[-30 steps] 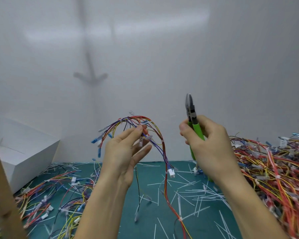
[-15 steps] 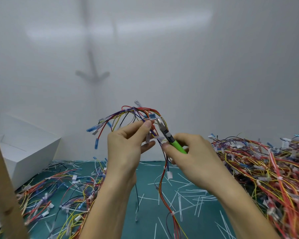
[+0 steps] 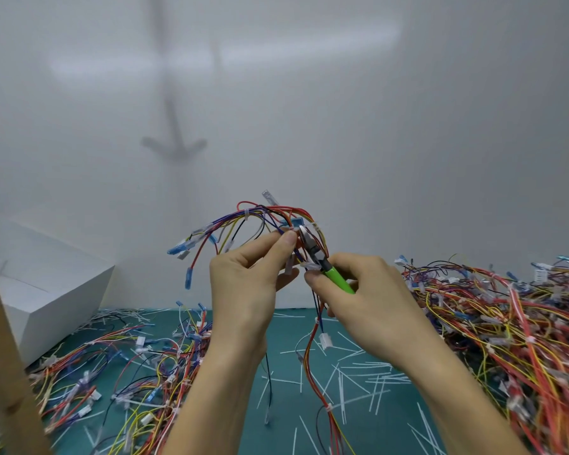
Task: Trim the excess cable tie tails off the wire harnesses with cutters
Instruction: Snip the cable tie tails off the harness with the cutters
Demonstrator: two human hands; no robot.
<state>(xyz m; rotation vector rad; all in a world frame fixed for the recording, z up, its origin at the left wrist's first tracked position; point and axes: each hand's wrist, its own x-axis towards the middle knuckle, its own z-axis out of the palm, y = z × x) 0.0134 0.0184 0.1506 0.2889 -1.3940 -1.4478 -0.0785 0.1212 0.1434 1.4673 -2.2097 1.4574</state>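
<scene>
A multicoloured wire harness (image 3: 243,221) arches in the air in front of me, with white cable ties and blue terminals along it. My left hand (image 3: 243,284) pinches the bundle near its top between thumb and forefinger. My right hand (image 3: 362,297) grips green-handled cutters (image 3: 337,279). The cutters' metal jaws (image 3: 306,238) point up and left, right at the bundle beside my left fingertips. One red and yellow branch of the harness hangs down to the green mat (image 3: 276,405).
A big heap of harnesses (image 3: 506,323) fills the right side. A looser pile of harnesses (image 3: 119,372) lies at the left. Cut white tie tails (image 3: 358,376) litter the mat. A white box (image 3: 43,284) stands at the left, a wooden post (image 3: 4,372) nearer me.
My right hand swung the cutters from upright and apart down and left, so the jaws now sit at the harness. My left hand raised the bundle slightly.
</scene>
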